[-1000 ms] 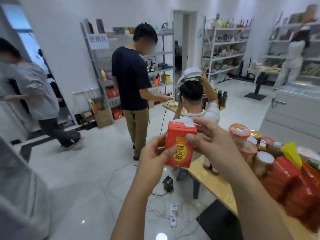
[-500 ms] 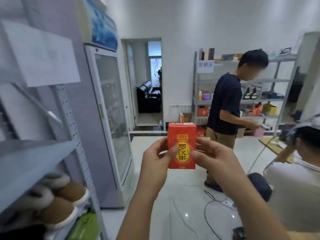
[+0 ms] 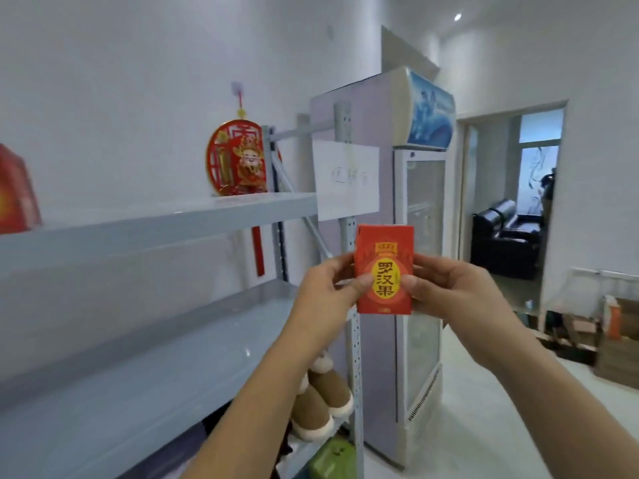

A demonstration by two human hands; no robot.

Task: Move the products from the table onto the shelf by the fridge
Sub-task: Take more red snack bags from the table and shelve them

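Red, with a yellow oval label, the carton point(image 3: 384, 269) is held upright in the air between both hands. It is just in front of the right front post point(image 3: 345, 140) of the grey metal shelf point(image 3: 155, 223), level with the gap between the upper two boards. The left hand point(image 3: 321, 299) grips its left edge, thumb on the face, fingers point(image 3: 340, 267) curled behind. The right hand point(image 3: 453, 295) grips the right edge the same way. A glass-door fridge point(image 3: 425, 209) stands just beside the shelf's right end, behind the carton. A white paper sign point(image 3: 345, 179) hangs on the post above the carton. Brown, white-capped rolls point(image 3: 321, 392) lie at the right end of a lower board.
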